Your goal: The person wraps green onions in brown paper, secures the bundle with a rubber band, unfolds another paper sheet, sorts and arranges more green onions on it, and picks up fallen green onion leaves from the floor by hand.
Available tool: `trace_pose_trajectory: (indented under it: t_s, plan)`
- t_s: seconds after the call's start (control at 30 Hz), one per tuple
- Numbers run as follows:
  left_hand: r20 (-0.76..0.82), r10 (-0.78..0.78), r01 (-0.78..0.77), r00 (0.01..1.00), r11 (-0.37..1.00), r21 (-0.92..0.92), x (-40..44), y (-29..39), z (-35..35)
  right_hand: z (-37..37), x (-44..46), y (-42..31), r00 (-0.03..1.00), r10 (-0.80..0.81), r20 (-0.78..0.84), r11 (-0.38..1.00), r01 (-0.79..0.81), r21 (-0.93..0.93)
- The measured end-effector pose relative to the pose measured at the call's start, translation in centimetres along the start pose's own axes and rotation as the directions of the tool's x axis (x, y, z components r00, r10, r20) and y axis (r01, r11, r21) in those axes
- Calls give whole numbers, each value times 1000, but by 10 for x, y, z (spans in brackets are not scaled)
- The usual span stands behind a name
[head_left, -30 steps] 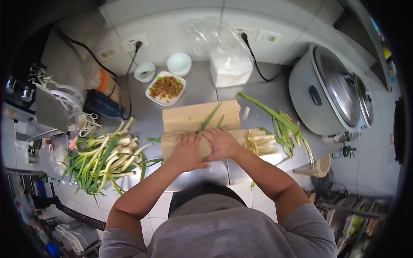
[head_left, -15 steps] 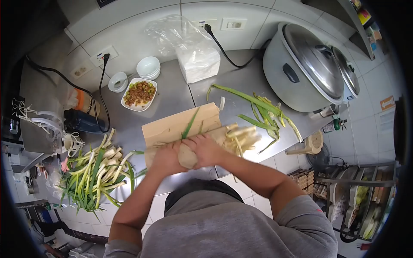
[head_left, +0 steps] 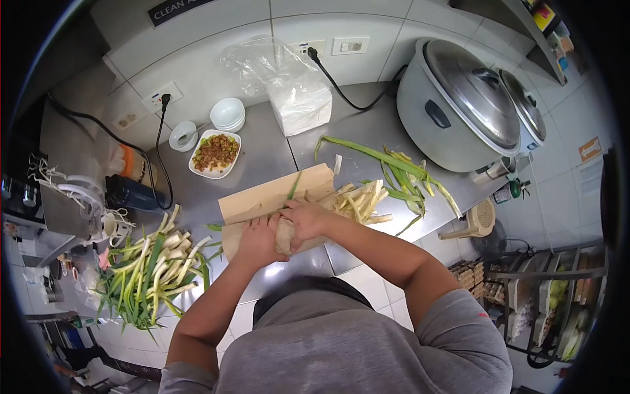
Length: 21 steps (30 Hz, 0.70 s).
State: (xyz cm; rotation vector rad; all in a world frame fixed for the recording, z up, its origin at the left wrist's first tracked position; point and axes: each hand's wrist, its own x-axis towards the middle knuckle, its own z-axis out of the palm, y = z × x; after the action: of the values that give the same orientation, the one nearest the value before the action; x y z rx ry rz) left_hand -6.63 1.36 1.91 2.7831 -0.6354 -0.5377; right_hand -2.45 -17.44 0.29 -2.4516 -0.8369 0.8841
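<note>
A sheet of brown paper (head_left: 270, 192) lies on the steel counter, its near part rolled around a bunch of leeks (head_left: 361, 201). The pale stalk ends stick out at the right end of the roll, and some green leaf shows at the left end and on the sheet. My left hand (head_left: 260, 240) grips the near side of the roll, fingers curled over its top. Close beside it, my right hand (head_left: 306, 218) presses and grips the same paper. A crumpled fold of paper bulges between both hands. The leeks inside are hidden.
Loose leeks (head_left: 147, 272) lie in a heap at the left. Trimmed green leaves (head_left: 394, 164) lie at the right, near a large lidded cooker (head_left: 440, 105). Behind are a dish of chopped food (head_left: 215, 154), white bowls (head_left: 228, 114) and a plastic-wrapped white stack (head_left: 300, 102).
Both hands have stayed on the paper, with the fold between them more crumpled. The stalk ends, blurred before, now look still and sit slightly further left. The view has shifted slightly.
</note>
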Motion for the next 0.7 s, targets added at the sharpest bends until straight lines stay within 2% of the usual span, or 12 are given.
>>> trace_pose_trajectory:
  t_s: [0.07,0.1,0.17,0.2,0.27,0.33,0.4,0.43,0.5,0.6,0.67,0.7]
  plan:
    - [30,4,-4,1000,1000,-12,3,-6,-1,10,-21,-17,951,22,-308,988,-67,-136]
    - [30,-2,2,1000,1000,-18,3,-8,-3,17,-35,-25,954,19,-301,988,-63,-139]
    - [64,-27,30,998,998,-51,3,-7,-6,27,-70,-28,866,-120,-486,960,-23,-278]
    - [63,-30,34,998,997,-64,3,-6,-6,28,-83,-19,872,-121,-474,959,-21,-284]
    - [37,-38,39,999,999,-15,1,-5,-5,28,-112,1,783,-47,-621,859,-286,-425]
    - [37,-32,33,999,999,-25,1,-6,-5,18,-134,44,652,58,-756,874,-399,-278]
    - [28,-17,18,999,999,-32,2,-5,-4,-5,-152,68,363,157,-918,910,-414,-8]
    - [30,-22,22,999,999,-26,3,-6,-5,-10,-157,70,362,156,-919,908,-419,-10]
    - [27,-24,25,999,1000,-16,2,-5,-6,-19,-166,69,354,619,-701,769,-454,450]
    - [61,-31,30,998,999,18,0,-1,-6,19,-142,66,440,687,-578,721,-313,618]
    - [43,-39,38,998,999,35,-2,1,-3,32,-127,62,398,661,-636,739,-195,645]
    - [44,-37,35,998,999,38,-1,1,-2,33,-120,68,400,692,-601,674,-62,736]
